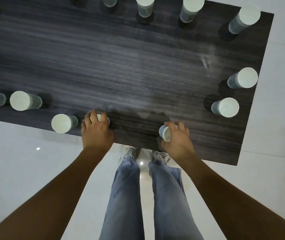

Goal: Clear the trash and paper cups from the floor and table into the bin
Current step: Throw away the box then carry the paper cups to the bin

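Head view: the left hand curls its fingers over a paper cup near the table's front edge, mostly hiding it. The right hand grips a tilted cup between thumb and fingers. More cups ring the dark wood table, above a white tiled floor.

Head view, steeply down over table
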